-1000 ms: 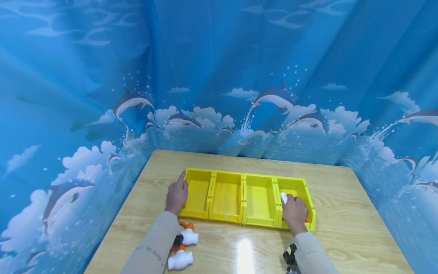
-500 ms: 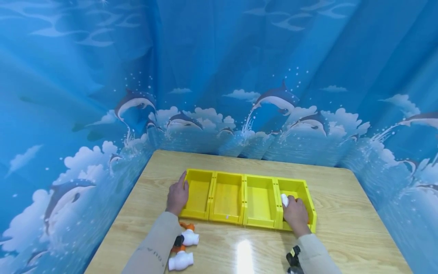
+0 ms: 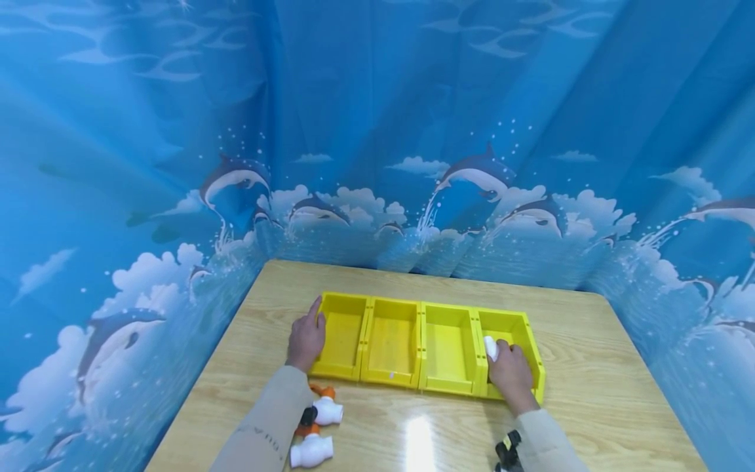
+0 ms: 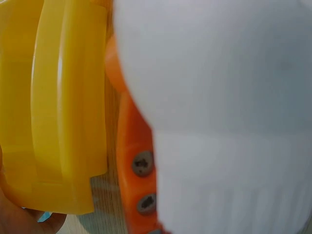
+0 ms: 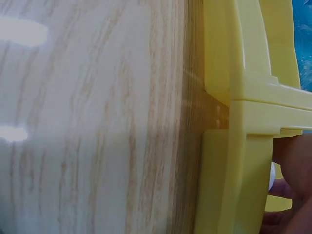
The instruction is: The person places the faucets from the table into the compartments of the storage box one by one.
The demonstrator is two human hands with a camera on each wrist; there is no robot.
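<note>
Four-sided yellow bins stand joined in a row. My right hand (image 3: 510,372) reaches into the rightmost bin (image 3: 533,341) and grips a white ball valve (image 3: 491,347); one white end shows beside the thumb, and the hand hides the rest. In the right wrist view, that bin's wall covers most of the hand (image 5: 295,180). My left hand (image 3: 305,337) rests against the outer side of the leftmost bin (image 3: 342,328), index finger extended along it. Two white ball valves with orange handles, the farther one (image 3: 328,411) and the nearer one (image 3: 311,451), lie near my left sleeve.
The wooden table (image 3: 377,419) carries the bins and valves. A small pale speck (image 3: 392,375) shows at the front of the second bin. Black wrist gear (image 3: 508,449) sits by my right sleeve. A blue dolphin-print curtain (image 3: 366,131) encloses the table's back and sides.
The view shifts slightly. My right hand stays in the rightmost bin with the ball valve; the bit of orange seen beside it earlier is now hidden. My left hand keeps its place.
</note>
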